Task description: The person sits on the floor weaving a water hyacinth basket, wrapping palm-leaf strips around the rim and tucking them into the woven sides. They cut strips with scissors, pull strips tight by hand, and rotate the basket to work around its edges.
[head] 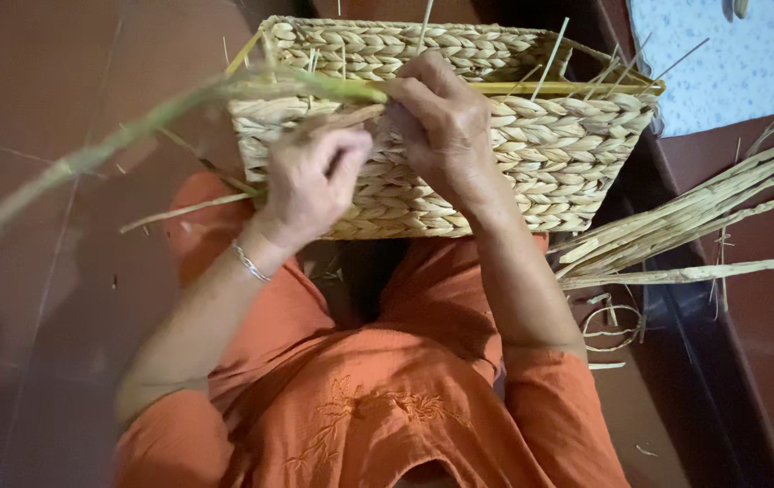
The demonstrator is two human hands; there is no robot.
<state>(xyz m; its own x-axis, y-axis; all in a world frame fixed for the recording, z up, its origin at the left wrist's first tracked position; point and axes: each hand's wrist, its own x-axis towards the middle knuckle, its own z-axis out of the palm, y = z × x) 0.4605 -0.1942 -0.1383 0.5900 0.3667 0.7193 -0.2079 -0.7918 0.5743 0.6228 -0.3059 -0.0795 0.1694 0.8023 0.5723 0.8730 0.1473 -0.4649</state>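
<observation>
Fingers (337,149) of the left hand (310,185) are curled inward into a loose fist, their tips pinching a flat brown strand (342,118) that lies just above the knuckles, against the woven side of a rectangular straw basket (550,163). Just to their right, the right hand (441,122) lies palm-down on the same basket wall, its fingers pressed together and bent at the tips, pinching the near end of a long green reed (161,113). That reed runs away to the left from the fingertips, blurred, out over the floor. Both wrists come up from below, the left one wearing a thin silver bangle (249,262), the forearms bare to short orange sleeves. The basket rests tipped on the person's lap, directly under and beyond both hands, its open mouth turned away and thin stalks sticking up from its rim. Below the hands, the lap and chest are covered in orange cloth (378,398) with stitched embroidery. Off to the right of the right hand, well apart, a bundle of dried pale reeds (676,235) lies across a dark red step, with a few loose curls of straw near it. Farther up on that side is a pale patterned mat (712,54). Left of the fingers, the floor (61,343) is smooth reddish brown, with stray slivers of straw.
</observation>
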